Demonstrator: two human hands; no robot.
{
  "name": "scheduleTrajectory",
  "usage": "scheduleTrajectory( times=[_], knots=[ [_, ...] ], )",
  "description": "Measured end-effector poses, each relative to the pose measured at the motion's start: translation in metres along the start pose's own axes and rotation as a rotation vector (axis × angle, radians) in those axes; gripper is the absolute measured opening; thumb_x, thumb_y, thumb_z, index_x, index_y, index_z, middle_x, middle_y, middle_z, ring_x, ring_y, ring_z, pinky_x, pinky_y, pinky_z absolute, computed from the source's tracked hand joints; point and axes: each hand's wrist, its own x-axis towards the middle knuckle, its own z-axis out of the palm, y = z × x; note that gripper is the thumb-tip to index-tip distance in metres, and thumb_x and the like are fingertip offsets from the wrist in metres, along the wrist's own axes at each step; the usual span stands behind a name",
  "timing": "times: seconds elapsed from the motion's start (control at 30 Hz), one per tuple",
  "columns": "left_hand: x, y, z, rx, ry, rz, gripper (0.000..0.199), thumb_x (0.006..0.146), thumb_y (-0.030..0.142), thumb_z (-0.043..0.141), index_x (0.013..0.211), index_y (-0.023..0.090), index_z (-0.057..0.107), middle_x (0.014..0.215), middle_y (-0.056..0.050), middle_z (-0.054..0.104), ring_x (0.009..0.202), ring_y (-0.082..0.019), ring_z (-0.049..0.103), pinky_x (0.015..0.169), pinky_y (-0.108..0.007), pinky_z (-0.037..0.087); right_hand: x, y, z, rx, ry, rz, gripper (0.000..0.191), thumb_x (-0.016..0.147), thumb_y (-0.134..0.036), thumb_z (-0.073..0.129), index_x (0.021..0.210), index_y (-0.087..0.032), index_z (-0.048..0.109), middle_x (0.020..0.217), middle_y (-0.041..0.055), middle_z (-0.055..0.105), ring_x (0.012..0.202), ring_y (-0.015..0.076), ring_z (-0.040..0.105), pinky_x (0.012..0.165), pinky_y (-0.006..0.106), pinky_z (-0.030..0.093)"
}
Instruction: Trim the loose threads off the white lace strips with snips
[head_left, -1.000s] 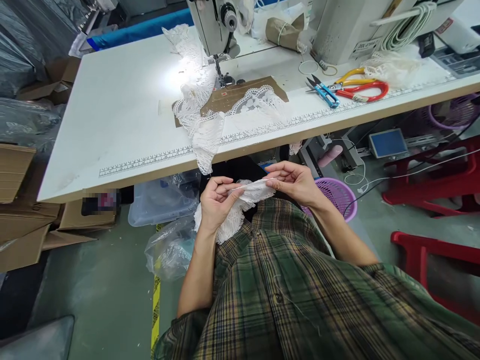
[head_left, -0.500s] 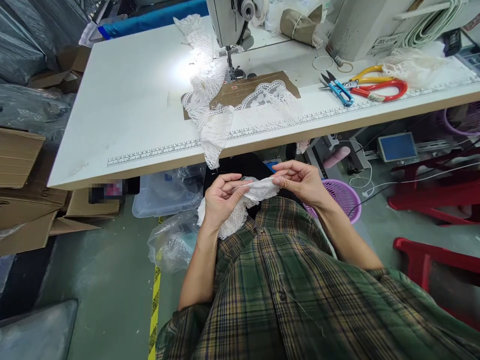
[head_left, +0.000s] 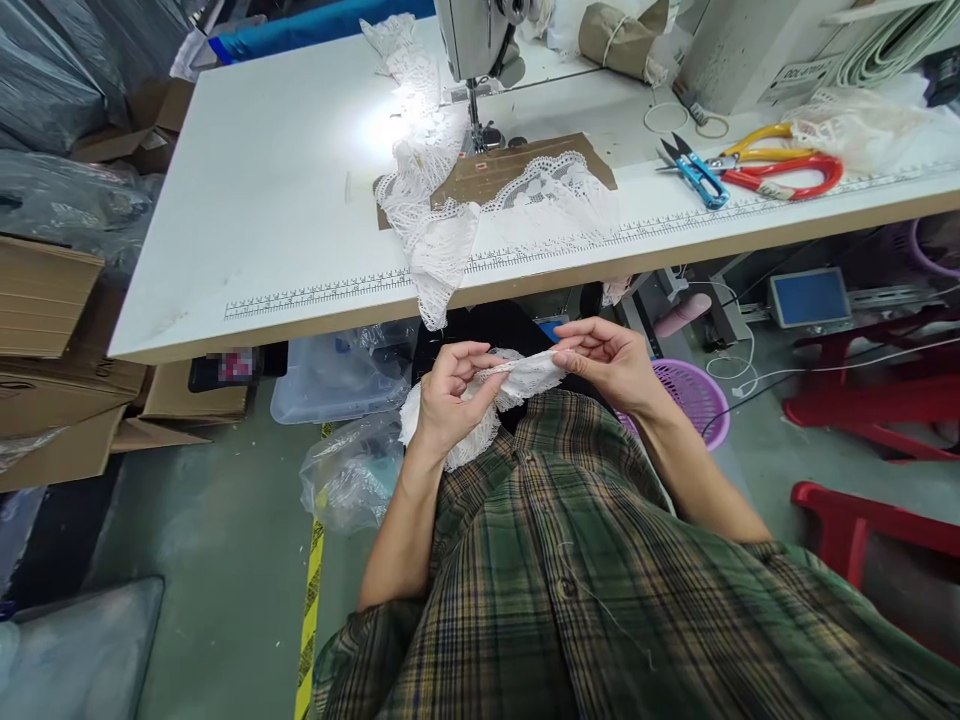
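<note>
Over my lap, a length of white lace fabric is stretched between my two hands. My left hand pinches one end of its edge between thumb and fingers, and the rest hangs in folds below that hand. The other end is pinched by my right hand, its outer fingers slightly raised. On the table in front, more white lace droops over the front edge. Another scalloped lace piece lies on a brown cardboard piece, close to the sewing machine.
Blue thread snips and red-and-yellow-handled scissors rest on the white table, right of the lace. A printed ruler runs along its front edge. Below are a purple basket, a clear plastic bin and red stools.
The view has shifted a little, so the table and machine appear slightly further right and higher. Both hands keep their pinch on the lace, with the left fingers slightly shifted.
</note>
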Motion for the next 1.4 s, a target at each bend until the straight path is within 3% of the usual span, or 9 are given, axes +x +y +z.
scheduleTrajectory(
  times=[0.27,0.6,0.77,0.9,1.0,1.13,1.27,1.4],
  knots=[
    [0.000,0.002,-0.001,-0.036,0.036,-0.074,0.049,0.078,0.032,0.082,0.120,0.021,0.057,0.092,-0.004,0.080,0.078,-0.017,0.077,0.064,-0.024,0.058,0.001,0.003,-0.002,0.006,-0.003,0.009,0.041,0.063,-0.041,0.092,0.094,-0.020,0.075,0.082,0.0039,0.077,0.073,0.0158,0.072,0.069,0.029,0.061],
    [0.002,0.005,-0.002,0.052,0.042,-0.006,0.039,0.080,0.029,0.080,0.112,0.019,0.060,0.089,-0.005,0.079,0.076,-0.016,0.076,0.057,-0.021,0.055,0.002,0.005,0.000,0.038,-0.017,0.016,0.039,0.063,-0.039,0.093,0.093,-0.020,0.076,0.081,0.0034,0.077,0.071,0.0143,0.070,0.068,0.027,0.059],
    [0.000,-0.001,0.001,0.067,0.118,-0.006,0.043,0.081,0.031,0.078,0.116,0.020,0.057,0.090,-0.005,0.079,0.075,-0.015,0.074,0.060,-0.021,0.054,0.002,0.011,0.002,0.052,-0.041,0.045,0.042,0.063,-0.041,0.092,0.095,-0.020,0.075,0.083,0.0032,0.075,0.073,0.0141,0.068,0.070,0.028,0.057],
    [-0.001,-0.004,0.000,0.226,0.172,0.073,0.035,0.082,0.031,0.077,0.112,0.021,0.063,0.088,-0.003,0.077,0.077,-0.015,0.074,0.074,-0.027,0.058,-0.002,0.013,0.006,0.051,-0.100,0.076,0.040,0.067,-0.043,0.089,0.098,-0.020,0.075,0.081,0.0016,0.071,0.071,0.0120,0.064,0.068,0.026,0.055],
    [-0.001,-0.006,-0.004,0.321,0.180,0.140,0.021,0.083,0.031,0.076,0.101,0.021,0.069,0.088,-0.002,0.076,0.077,-0.015,0.072,0.074,-0.028,0.058,-0.005,0.012,0.012,0.027,-0.190,0.084,0.040,0.073,-0.044,0.085,0.104,-0.021,0.075,0.083,0.0019,0.068,0.073,0.0120,0.062,0.069,0.026,0.054],
    [-0.002,-0.006,-0.006,0.365,0.144,0.208,0.011,0.084,0.029,0.075,0.092,0.022,0.071,0.085,-0.002,0.075,0.075,-0.016,0.071,0.071,-0.028,0.057,-0.003,0.011,0.023,-0.041,-0.280,0.052,0.048,0.068,-0.042,0.088,0.110,-0.022,0.075,0.096,0.0040,0.068,0.081,0.0143,0.063,0.073,0.029,0.055],
    [-0.004,-0.007,-0.007,0.418,0.116,0.288,0.003,0.087,0.025,0.072,0.086,0.023,0.069,0.085,-0.001,0.074,0.076,-0.016,0.070,0.071,-0.029,0.056,0.001,0.013,0.031,-0.188,-0.257,-0.059,0.026,0.077,-0.045,0.082,0.090,-0.022,0.080,0.089,0.0049,0.069,0.081,0.0159,0.063,0.074,0.031,0.053],
    [-0.007,-0.011,-0.009,0.520,0.203,0.351,0.011,0.084,0.025,0.075,0.079,0.022,0.066,0.093,-0.005,0.070,0.087,-0.019,0.069,0.077,-0.033,0.055,0.000,0.013,0.035,-0.253,-0.196,-0.115,0.025,0.081,-0.047,0.078,0.082,-0.022,0.079,0.084,0.0052,0.069,0.080,0.0174,0.063,0.074,0.033,0.052]
  ],
)
